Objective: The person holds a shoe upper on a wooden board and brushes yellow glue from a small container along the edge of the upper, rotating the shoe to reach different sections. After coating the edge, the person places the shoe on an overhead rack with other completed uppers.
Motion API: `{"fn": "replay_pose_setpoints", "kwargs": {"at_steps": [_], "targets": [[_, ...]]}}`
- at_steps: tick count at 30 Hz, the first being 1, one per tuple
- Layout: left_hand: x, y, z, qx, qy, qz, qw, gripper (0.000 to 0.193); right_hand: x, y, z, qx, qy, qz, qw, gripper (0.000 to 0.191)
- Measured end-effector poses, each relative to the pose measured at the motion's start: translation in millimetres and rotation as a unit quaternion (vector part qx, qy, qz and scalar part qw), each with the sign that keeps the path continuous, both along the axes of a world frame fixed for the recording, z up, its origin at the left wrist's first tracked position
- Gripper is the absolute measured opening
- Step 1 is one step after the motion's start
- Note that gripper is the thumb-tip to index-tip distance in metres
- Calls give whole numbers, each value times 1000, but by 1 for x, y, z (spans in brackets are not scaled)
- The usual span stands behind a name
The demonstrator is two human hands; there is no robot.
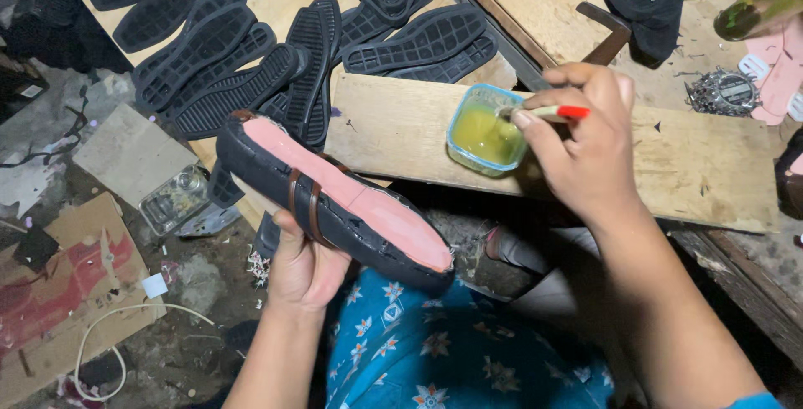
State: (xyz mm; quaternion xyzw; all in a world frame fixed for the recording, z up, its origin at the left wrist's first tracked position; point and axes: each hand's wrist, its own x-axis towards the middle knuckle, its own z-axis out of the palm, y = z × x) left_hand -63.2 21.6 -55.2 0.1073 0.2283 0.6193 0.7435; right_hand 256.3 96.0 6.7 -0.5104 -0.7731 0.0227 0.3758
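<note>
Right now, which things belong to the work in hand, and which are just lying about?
In use: shoe in left hand; brush in right hand; glue tub.

Lying about: black soles, hammer, cardboard, white cord.

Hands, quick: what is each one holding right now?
Left hand: closed around the black shoe, pink bottom facing up.
Right hand: closed on a brush, its tip in the glue cup.

— What colours did I have in view?
— The shoe (335,200) was black, its bottom pink, with a brown strap around it. The tub (486,131) had a pale blue rim and held yellow glue.
— And the brush (554,112)?
— I saw a cream handle, red-tipped. The soles (226,58) were black and ridged, the trousers (435,350) blue with star flowers.
</note>
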Motion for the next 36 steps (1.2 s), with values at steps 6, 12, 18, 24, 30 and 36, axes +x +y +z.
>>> {"fn": "replay_pose_setpoints", "kwargs": {"at_steps": [6,12,18,24,30,36], "targets": [[16,13,-1,16,-9,20,1000,90,4,-34,9,-108,119,-29,987,16],[29,14,1,17,-15,-34,999,88,14,-46,-8,-271,368,-40,889,14],[37,13,-7,36,29,-63,997,87,13,-36,-14,-335,501,-60,796,24],[51,10,3,80,84,-129,985,91,-12,-60,6,-211,646,136,721,25],[61,8,19,82,98,-152,980,97,-46,-68,18,-103,567,159,802,24],[59,8,27,96,96,-164,977,90,-47,-85,20,-82,404,120,903,17]]}}
